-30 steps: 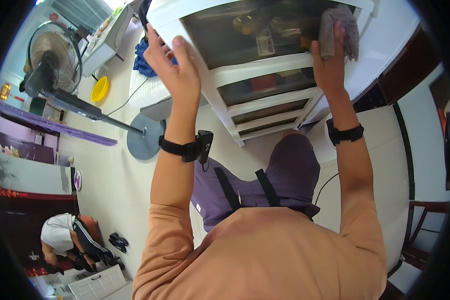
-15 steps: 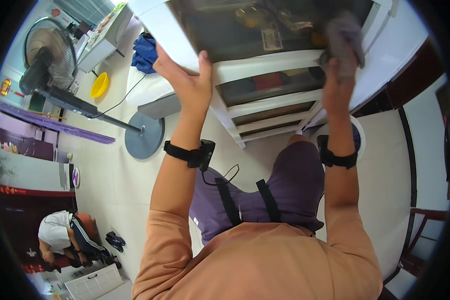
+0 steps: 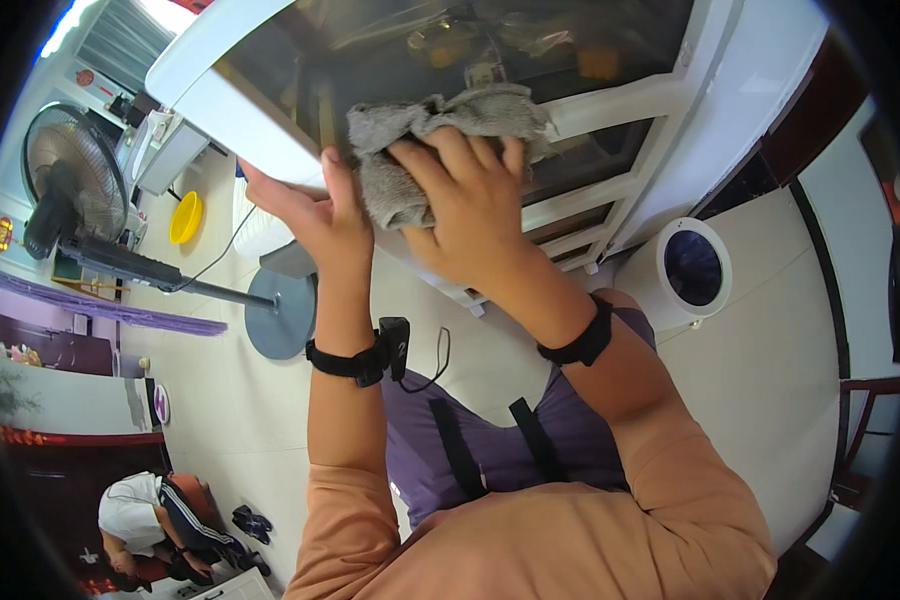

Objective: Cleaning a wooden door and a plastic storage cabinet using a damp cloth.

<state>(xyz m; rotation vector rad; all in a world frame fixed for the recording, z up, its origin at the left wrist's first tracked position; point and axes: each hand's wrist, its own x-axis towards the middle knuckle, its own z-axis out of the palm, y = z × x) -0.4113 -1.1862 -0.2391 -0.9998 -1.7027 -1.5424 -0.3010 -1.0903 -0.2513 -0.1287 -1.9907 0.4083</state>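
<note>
In front of me stands a white cabinet (image 3: pixel 270 130) with dark see-through panels; several things, some of them yellowish, show dimly behind the upper panel. My left hand (image 3: pixel 315 215) grips the cabinet's left edge, the thumb on the front and the other fingers round the side. A crumpled grey cloth (image 3: pixel 395 185) lies against the front, across the lower part of the upper panel and the frame below it. My right hand (image 3: pixel 470 200) presses on this cloth with bent, slightly spread fingers. Black bands with small devices sit on both wrists.
A standing fan (image 3: pixel 75 185) with a round grey base (image 3: pixel 280 315) is at the left, near a yellow basin (image 3: pixel 186 217). To the right of the cabinet stands a white bin (image 3: pixel 650 270) with a dark liner. Another person (image 3: pixel 135 515) sits at the lower left.
My right hand has moved the cloth left across the cabinet front, from the right side to near my left hand. My view has shifted, and the bin shows more fully.
</note>
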